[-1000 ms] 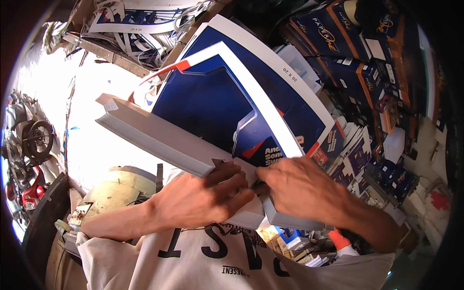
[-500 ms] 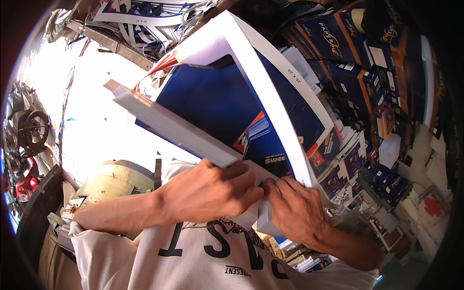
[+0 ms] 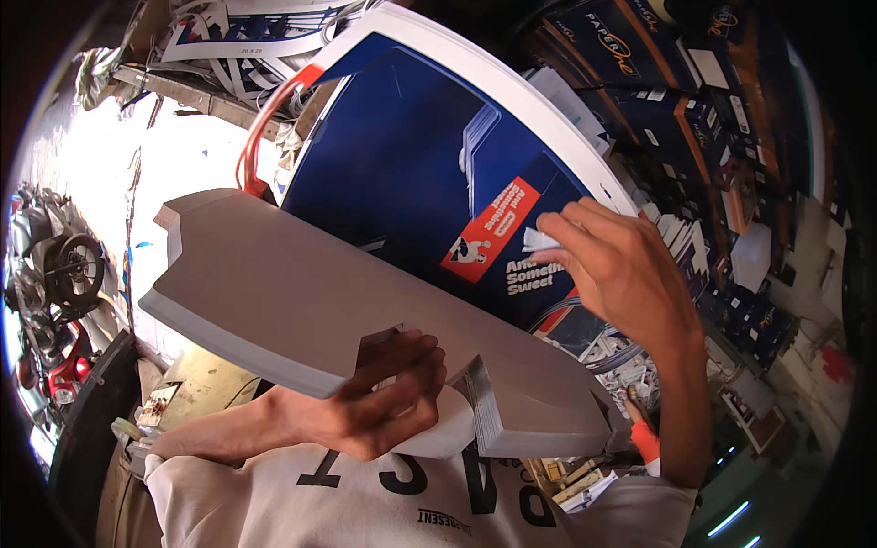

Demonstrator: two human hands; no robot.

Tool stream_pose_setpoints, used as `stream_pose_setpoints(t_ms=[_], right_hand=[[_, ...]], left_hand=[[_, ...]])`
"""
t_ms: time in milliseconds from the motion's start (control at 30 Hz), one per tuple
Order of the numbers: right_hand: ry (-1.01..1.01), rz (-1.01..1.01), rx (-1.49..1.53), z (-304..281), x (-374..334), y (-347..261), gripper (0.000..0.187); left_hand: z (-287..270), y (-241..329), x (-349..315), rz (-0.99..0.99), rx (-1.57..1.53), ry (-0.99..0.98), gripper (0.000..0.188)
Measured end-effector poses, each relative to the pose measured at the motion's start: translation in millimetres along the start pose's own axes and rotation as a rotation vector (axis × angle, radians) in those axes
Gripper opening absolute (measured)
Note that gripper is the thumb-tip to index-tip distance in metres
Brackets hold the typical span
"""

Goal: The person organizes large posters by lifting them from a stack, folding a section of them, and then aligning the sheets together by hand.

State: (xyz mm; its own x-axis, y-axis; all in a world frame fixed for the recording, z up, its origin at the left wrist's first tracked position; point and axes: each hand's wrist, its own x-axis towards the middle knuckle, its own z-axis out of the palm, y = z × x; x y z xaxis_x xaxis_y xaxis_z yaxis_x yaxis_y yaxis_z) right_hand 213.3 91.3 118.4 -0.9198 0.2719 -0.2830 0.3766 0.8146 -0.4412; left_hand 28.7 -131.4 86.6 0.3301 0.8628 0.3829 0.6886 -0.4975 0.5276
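Note:
A thick stack of die-cut card blanks (image 3: 301,274), plain grey side up, lies slanted across the space before my chest. At its near edge, beside a cut-out notch, my left hand (image 3: 379,402) has its fingers curled over the stack. My right hand (image 3: 626,269) is raised above the stack's right part, pinching a small white wad of paper scrap (image 3: 539,240) between thumb and fingers. Beyond the stack stand dark blue printed sheets (image 3: 393,155) with a red patch. A white border strip (image 3: 484,64) runs along their far edge.
Paper offcuts (image 3: 265,27) pile up in a wooden-edged bin at far left. Dark blue cartons (image 3: 612,46) are stacked at far right. Parked motorcycles (image 3: 68,269) stand at left. A person's orange sleeve (image 3: 645,443) shows beyond my right forearm.
The stack has tipped from edge-on to showing its grey face. My right hand has left the near edge and risen, with scrap in its fingers. The white border strip has moved away from me.

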Motion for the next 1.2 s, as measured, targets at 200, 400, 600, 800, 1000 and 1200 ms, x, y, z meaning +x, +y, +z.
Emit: stream_pose_setpoints(t_ms=[200,400,600,800,1000,1200], right_hand=[[-0.02,0.062,-0.07,46.5,9.1,24.2,0.023],[-0.118,0.203,-0.036,52.9,12.3,26.4,0.033],[0.162,0.115,0.04,38.5,-7.1,16.3,0.039],[0.264,0.619,0.504,-9.2,-112.0,44.3,0.032],[0.483,0.674,1.463,93.6,-285.3,93.4,0.102],[1.365,0.27,2.291,245.8,-286.7,42.6,0.108]], left_hand=[[0.6,13.2,-9.3,-0.042,-0.018,0.046,0.011],[-1.9,16.6,-12.9,-0.04,-0.003,0.042,0.011],[-5.1,16.7,-11.1,-0.053,0.004,-0.006,0.011],[-13.0,17.3,4.2,-0.098,-0.032,-0.103,0.022],[-12.2,8.0,19.6,-0.126,-0.121,-0.164,0.034],[1.0,-10.3,57.7,-0.377,-0.248,-0.123,0.031]])
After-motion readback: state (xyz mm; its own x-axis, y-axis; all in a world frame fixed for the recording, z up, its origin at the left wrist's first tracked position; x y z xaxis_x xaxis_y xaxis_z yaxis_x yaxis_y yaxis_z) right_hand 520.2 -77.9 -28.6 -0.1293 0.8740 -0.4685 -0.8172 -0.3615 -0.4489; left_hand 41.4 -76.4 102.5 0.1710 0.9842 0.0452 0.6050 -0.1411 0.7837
